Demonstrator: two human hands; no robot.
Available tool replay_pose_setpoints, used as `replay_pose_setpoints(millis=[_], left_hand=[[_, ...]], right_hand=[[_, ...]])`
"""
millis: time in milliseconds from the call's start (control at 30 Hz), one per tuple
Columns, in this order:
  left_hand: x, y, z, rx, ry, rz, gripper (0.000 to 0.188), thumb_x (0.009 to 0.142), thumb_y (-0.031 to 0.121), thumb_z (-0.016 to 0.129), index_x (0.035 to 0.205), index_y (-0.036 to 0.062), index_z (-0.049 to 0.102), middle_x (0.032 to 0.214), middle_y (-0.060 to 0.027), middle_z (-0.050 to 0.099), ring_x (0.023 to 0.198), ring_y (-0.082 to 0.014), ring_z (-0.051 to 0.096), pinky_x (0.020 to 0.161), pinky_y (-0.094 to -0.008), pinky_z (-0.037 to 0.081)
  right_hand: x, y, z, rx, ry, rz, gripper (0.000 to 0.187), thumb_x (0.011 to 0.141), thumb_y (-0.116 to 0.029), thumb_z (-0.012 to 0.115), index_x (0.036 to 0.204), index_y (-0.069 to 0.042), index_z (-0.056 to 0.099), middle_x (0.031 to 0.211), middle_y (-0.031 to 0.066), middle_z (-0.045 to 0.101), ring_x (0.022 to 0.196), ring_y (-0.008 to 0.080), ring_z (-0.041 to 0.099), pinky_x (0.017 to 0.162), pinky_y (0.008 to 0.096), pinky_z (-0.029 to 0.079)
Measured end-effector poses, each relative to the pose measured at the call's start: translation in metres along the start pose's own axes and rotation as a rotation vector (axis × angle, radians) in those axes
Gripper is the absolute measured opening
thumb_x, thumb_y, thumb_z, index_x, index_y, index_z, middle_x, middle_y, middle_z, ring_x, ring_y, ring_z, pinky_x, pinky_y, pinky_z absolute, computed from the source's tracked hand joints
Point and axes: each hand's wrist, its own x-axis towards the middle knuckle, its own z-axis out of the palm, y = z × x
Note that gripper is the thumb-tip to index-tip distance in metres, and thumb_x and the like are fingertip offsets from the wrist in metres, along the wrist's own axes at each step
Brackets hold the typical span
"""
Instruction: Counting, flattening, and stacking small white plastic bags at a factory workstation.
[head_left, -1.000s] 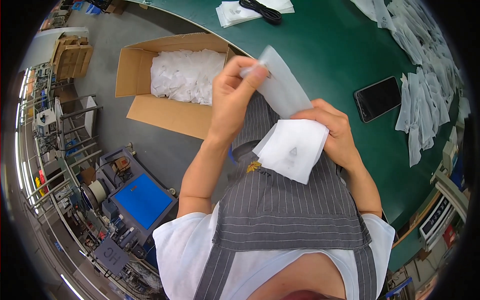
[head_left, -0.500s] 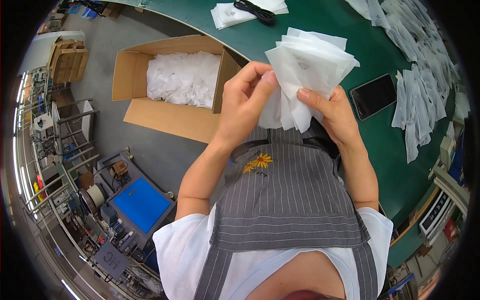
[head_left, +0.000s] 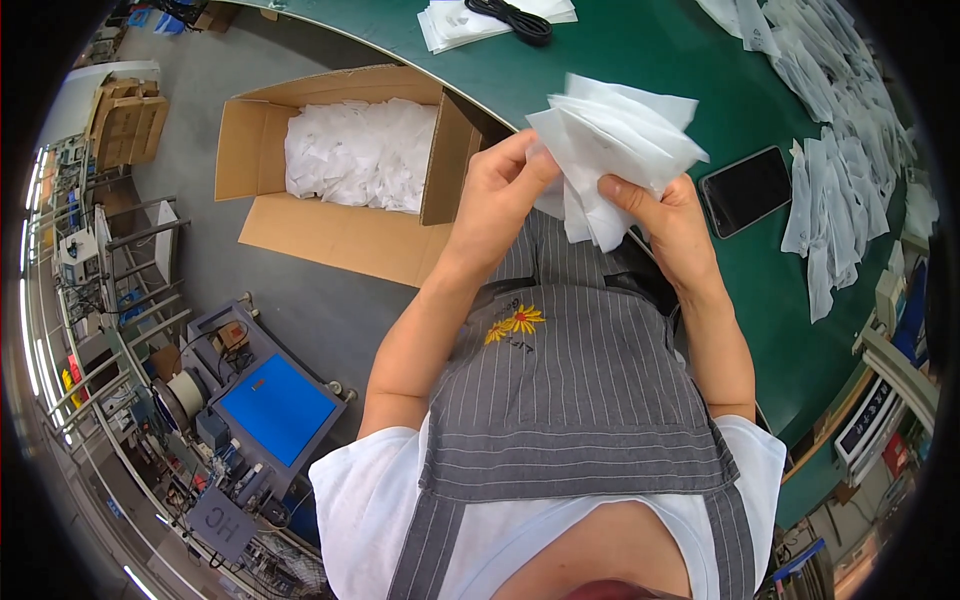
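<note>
A fanned stack of thin, white translucent bags is in front of my chest, over the table's edge. My right hand grips its lower right part, with the thumb lying across the front and the other fingers mostly behind. At the stack's left edge, my left hand is closed, its thumb and forefinger pinching a bag's edge. How many layers that pinch takes in is hidden. Left of my left hand, an open cardboard box is full of loose white pieces.
On the green table lie a black phone, rows of similar bags at the right, and a coiled black cable on a white stack. A cart with a blue top stands lower left, near equipment racks.
The stack has tipped and its upper edge sits lower and more fanned. My left hand has shifted slightly right, still pinching at the left edge. My right hand keeps its grip.
</note>
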Motion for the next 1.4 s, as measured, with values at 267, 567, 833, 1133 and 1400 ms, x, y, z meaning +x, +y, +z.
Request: replay_pose_setpoints(millis=[267,567,833,1133,1400], left_hand=[[0.012,0.003,-0.003,-0.06,0.0,0.194,0.028,0.096,0.022,0.047,0.105,-0.0002,0.06,0.092,-0.0057,0.065,0.081,-0.0096,0.06,0.072,-0.0226,0.048],[0.0,-0.003,0.008,-0.474,-0.028,0.08,0.05,0.094,0.041,0.044,0.116,-0.003,0.051,0.102,-0.0085,0.06,0.097,-0.0154,0.057,0.086,-0.0296,0.045],[-0.004,-0.004,-0.008,-0.299,0.117,0.148,0.017,0.09,0.008,0.053,0.105,0.0002,0.052,0.093,-0.0034,0.061,0.083,-0.0061,0.055,0.072,-0.0219,0.046],[0.004,-0.001,-0.037,-0.261,0.128,0.228,0.018,0.09,0.007,0.052,0.107,0.001,0.048,0.095,-0.0034,0.055,0.09,-0.0068,0.05,0.078,-0.0224,0.042],[0.096,-0.086,-0.254,0.394,0.683,0.001,0.027,0.093,0.021,0.041,0.096,-0.0018,0.056,0.09,-0.0161,0.066,0.085,-0.0234,0.064,0.075,-0.0345,0.049]], right_hand=[[0.001,0.007,-0.005,-0.116,-0.173,0.148,0.023,0.082,-0.012,0.064,0.101,0.002,0.064,0.089,0.0046,0.066,0.078,0.01,0.059,0.072,0.024,0.046],[0.012,0.014,0.005,-0.013,-0.208,0.285,0.022,0.082,-0.015,0.064,0.097,0.001,0.065,0.086,0.005,0.066,0.078,0.0109,0.06,0.074,0.0256,0.047],[-0.001,-0.001,0.007,-0.69,-0.019,-0.275,0.08,0.069,-0.023,0.075,0.134,-0.001,0.035,0.135,0.0136,0.039,0.125,0.0264,0.039,0.105,0.037,0.028],[0.039,0.02,0.04,-0.31,-0.184,0.208,0.049,0.077,-0.014,0.071,0.118,0.003,0.051,0.11,0.0062,0.058,0.097,0.0144,0.055,0.084,0.0283,0.043],[0.073,0.022,0.051,-0.181,-0.11,0.37,0.031,0.084,-0.018,0.063,0.105,0.004,0.057,0.088,0.0154,0.064,0.073,0.0268,0.066,0.067,0.038,0.054]])
